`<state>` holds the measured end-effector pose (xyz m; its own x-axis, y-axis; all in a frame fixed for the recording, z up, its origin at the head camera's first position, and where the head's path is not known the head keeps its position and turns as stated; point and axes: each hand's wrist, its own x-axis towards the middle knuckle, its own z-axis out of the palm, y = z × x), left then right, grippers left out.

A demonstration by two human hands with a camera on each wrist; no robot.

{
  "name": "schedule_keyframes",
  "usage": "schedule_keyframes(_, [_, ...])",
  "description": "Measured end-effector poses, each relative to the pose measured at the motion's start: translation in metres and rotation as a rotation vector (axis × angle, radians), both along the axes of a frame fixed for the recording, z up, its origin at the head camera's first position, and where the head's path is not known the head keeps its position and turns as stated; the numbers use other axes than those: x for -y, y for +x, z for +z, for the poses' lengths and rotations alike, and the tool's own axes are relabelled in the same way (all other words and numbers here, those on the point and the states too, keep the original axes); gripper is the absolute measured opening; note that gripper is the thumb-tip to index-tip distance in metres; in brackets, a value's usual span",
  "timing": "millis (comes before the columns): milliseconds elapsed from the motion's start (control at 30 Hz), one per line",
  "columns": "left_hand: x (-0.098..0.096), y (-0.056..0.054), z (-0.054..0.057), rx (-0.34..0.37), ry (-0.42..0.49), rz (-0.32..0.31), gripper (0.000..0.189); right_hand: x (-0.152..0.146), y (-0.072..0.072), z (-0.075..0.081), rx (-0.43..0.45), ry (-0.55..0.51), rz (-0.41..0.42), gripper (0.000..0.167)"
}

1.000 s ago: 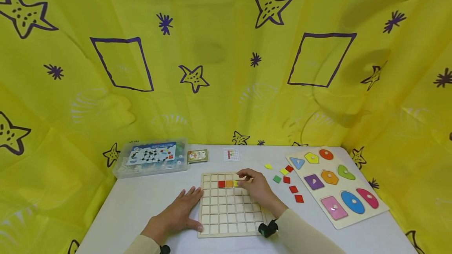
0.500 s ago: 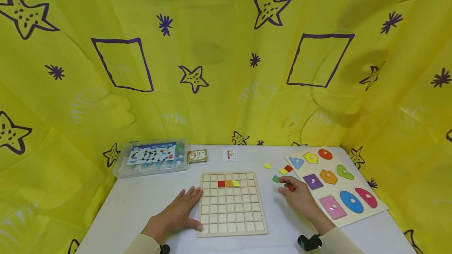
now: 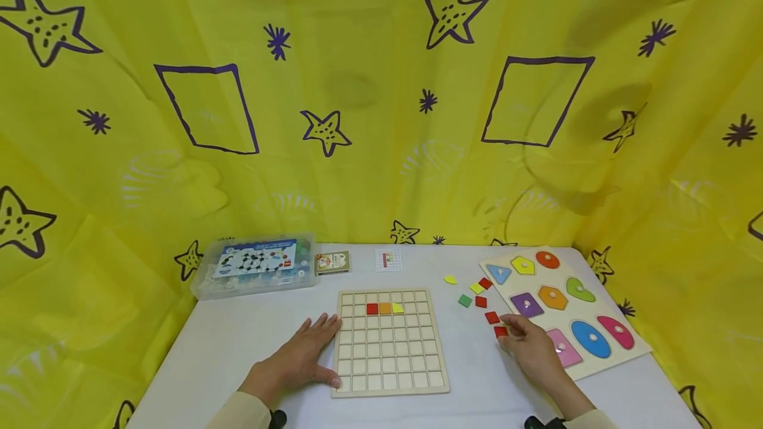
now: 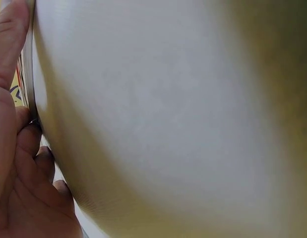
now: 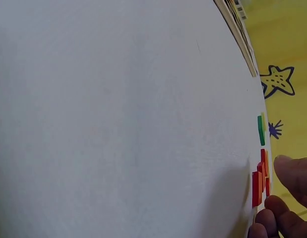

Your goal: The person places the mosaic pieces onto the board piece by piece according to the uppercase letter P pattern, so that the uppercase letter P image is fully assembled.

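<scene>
a red tile (image 3: 498, 332) is lying on the surface (image 3: 238, 330), abt 3 o'clock of the wooden grid board (image 3: 387, 349). right hand (image 3: 530, 346) is reaching round it, thumb & fingers apart w/ the tile btwn; can't tell if they're touching it. left hand (image 3: 301, 353) is resting, fingers straight, at the board's 9 o'clock edge. row of tiles (image 3: 385, 308) is sitting nr the grid's 12. loose tiles (image 3: 481, 302) are lying at 2, knobbed puzzle (image 3: 536, 281) farther out at 3.
</scene>
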<state>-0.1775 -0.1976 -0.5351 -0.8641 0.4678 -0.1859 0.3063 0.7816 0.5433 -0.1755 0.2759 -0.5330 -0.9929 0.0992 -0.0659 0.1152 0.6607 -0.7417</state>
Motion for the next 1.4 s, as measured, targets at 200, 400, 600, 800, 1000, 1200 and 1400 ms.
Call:
schedule_keyframes(200, [0.000,-0.002,0.000,0.007,-0.010,0.005,0.123,0.008,0.003,0.001,-0.009,-0.004,0.013,0.042])
schedule_keyframes(400, [0.001,-0.002,-0.001,-0.007,0.001,-0.007,0.122,0.015,0.004,0.005,0.020,-0.095,0.048,0.039])
schedule_keyframes(600, [0.000,-0.002,0.000,-0.008,0.004,-0.001,0.122,0.007,0.001,-0.001,0.007,-0.084,0.062,0.041])
schedule_keyframes(800, [0.000,-0.002,0.000,-0.011,0.004,0.000,0.122,0.009,-0.003,-0.009,0.006,-0.017,0.062,0.039])
schedule_keyframes(1000, [-0.001,-0.001,0.000,-0.003,0.003,0.004,0.122,0.011,-0.005,-0.013,-0.021,0.068,0.062,0.035])
schedule_keyframes(1200, [-0.002,0.001,0.001,0.002,0.014,0.010,0.122,0.012,-0.005,-0.016,-0.024,0.089,0.064,0.027])
schedule_keyframes(1400, [-0.002,0.002,0.001,0.007,0.019,0.017,0.121,0.015,-0.004,-0.015,-0.024,0.067,0.065,0.025])
